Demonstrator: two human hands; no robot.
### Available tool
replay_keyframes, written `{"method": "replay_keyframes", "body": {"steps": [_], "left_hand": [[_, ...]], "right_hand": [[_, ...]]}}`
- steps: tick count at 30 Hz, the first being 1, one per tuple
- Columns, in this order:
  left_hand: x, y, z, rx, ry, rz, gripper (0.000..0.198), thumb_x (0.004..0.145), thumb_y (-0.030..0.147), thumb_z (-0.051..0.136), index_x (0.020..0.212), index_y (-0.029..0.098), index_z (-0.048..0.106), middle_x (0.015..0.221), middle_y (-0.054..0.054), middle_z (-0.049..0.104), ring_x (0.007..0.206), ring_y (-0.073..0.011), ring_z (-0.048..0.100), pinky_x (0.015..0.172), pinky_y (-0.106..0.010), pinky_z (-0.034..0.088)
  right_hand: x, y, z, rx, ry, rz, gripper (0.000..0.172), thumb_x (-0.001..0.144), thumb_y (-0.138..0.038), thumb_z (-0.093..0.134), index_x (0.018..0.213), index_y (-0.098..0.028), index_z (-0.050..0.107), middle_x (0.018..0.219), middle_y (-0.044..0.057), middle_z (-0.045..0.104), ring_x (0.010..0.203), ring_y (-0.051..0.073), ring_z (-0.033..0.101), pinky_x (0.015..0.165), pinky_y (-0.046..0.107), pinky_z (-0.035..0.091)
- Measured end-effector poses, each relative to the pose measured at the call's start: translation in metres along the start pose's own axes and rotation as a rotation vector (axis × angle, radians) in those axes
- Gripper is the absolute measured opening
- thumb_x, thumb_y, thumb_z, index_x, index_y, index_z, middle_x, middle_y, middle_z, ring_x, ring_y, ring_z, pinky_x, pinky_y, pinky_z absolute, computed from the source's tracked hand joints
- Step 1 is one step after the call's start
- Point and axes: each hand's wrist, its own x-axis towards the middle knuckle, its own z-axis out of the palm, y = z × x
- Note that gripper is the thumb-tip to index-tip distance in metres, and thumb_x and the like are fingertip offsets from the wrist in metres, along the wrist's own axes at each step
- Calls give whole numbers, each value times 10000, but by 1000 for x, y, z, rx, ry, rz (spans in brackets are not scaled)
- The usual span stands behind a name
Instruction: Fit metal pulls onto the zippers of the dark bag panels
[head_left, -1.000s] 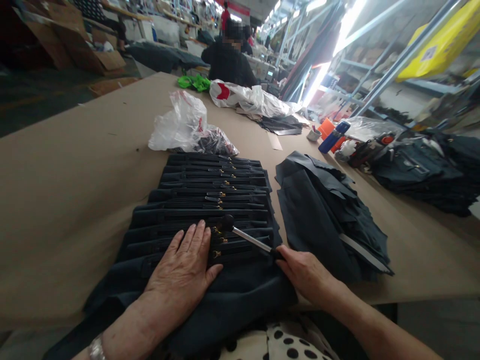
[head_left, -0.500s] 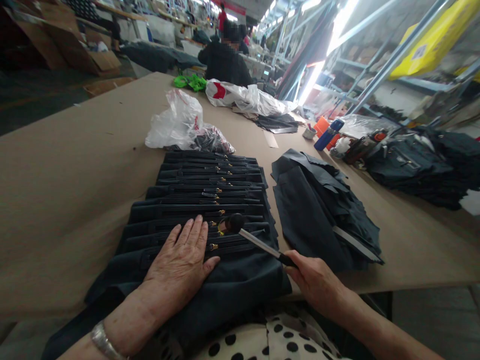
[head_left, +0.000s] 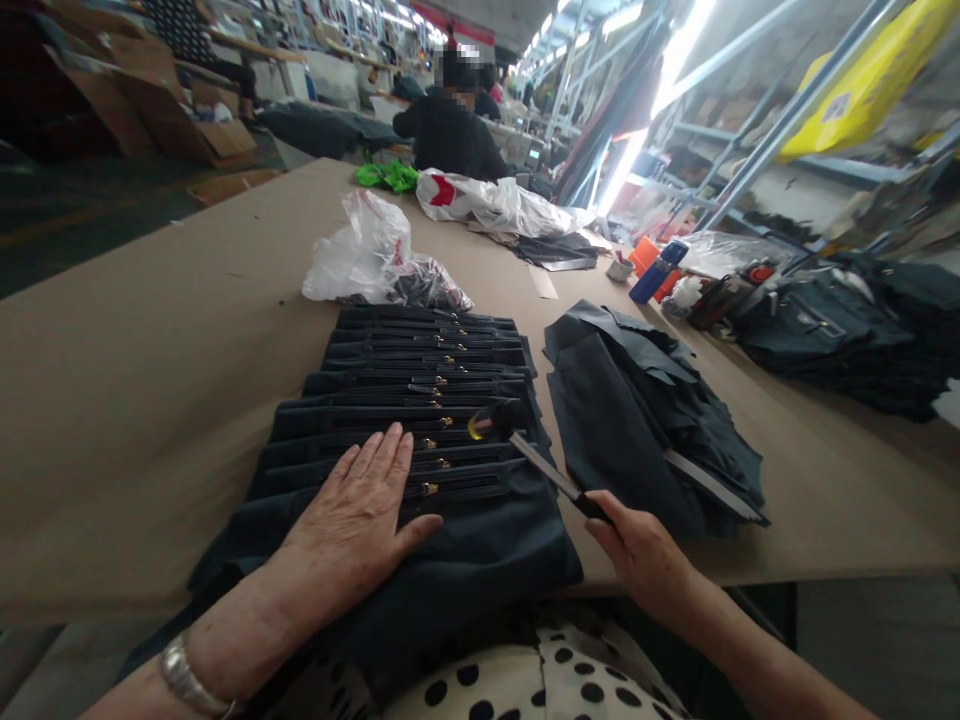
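Dark fabric pieces with zippers [head_left: 420, 410] lie overlapped in rows in front of me, their gold zipper pulls in a column down the middle. Flat on the lower left rows rests my left hand [head_left: 360, 500], fingers stretched out. My right hand [head_left: 637, 545] is closed around the black handle of a hammer [head_left: 546, 466] with a metal shaft. The hammer's head, dark with a yellowish face, is over the rows to the right of my left fingertips; whether it touches the fabric I cannot tell. A pile of dark fabric pieces [head_left: 637, 420] lies beyond my right hand.
Past the rows sits a clear plastic bag [head_left: 360, 250]. White plastic bags [head_left: 502, 205] and a green bag [head_left: 386, 177] lie farther back. To the right are a blue bottle [head_left: 658, 272] and a heap of dark bags [head_left: 840, 330]. A person [head_left: 454, 130] sits beyond the table.
The hammer has moved right and slightly away from me, its head shifting from beside my left fingers toward the rows' right side. My left hand stays flat on the fabric.
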Motion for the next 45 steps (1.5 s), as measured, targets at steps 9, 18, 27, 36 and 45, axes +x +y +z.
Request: {"method": "replay_keyframes", "body": {"steps": [9, 18, 27, 36, 45], "left_hand": [[-30, -26, -13, -54, 192, 46, 484, 862, 427, 386, 1189, 111, 552, 1288, -164, 534, 1208, -309, 449, 1028, -494, 342], [12, 12, -27, -438, 132, 129, 192, 859, 150, 429, 891, 193, 613, 842, -34, 594, 835, -161, 534, 767, -316, 460], [21, 15, -17, -467, -117, 20, 242, 849, 93, 385, 750, 196, 581, 795, -35, 536, 813, -181, 487, 753, -349, 419], [30, 16, -23, -380, -263, 23, 297, 806, 26, 383, 810, 215, 612, 845, -49, 556, 851, -212, 480, 743, -371, 400], [32, -4, -9, -530, 53, -21, 140, 869, 212, 434, 879, 209, 573, 878, -22, 565, 860, -163, 526, 810, -329, 437]], "right_hand": [[7, 26, 5, 102, 51, 123, 397, 912, -420, 332, 1129, -155, 533, 844, 64, 667, 743, 174, 626, 688, 282, 475], [20, 46, 25, 357, 183, 259, 470, 866, -403, 435, 1253, -147, 506, 1202, 124, 589, 1120, 234, 536, 963, 399, 406], [58, 58, 17, 406, 150, 276, 545, 828, -283, 457, 1358, -182, 385, 1027, 66, 570, 869, 156, 586, 793, 313, 481], [105, 14, 7, -24, 363, -166, 388, 801, -141, 486, 1171, -222, 568, 1285, 93, 471, 1193, 245, 423, 993, 434, 362], [179, -82, 37, 5, -26, -441, 124, 851, -198, 522, 877, -196, 642, 889, 15, 635, 796, 128, 586, 730, 237, 422]]}}
